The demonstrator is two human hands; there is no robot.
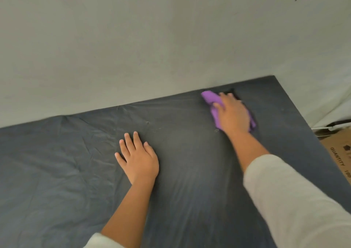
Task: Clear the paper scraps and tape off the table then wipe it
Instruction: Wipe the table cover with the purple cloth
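A dark-covered table point(180, 171) is being wiped with a purple cloth point(213, 103) under the right hand point(234, 114).

Head view: the right hand is seen at about 1 o'clock, near the far edge where the table meets a pale wall point(152, 38). Its fingers lie nearly straight and flat on the cloth, pressing rather than pinching it. The cloth's long axis runs from 11 o'clock to 5 o'clock, with most of its visible part towards 11 o'clock of the fingers. The left hand point(137, 158) is laid flat at centre, fingers spread, holding nothing, well apart from the cloth, so the right hand is the one working. No scraps or tape can be made out, so clearing is judged done. A cardboard box point(340, 152) is seen at 3 o'clock, beyond the table edge.
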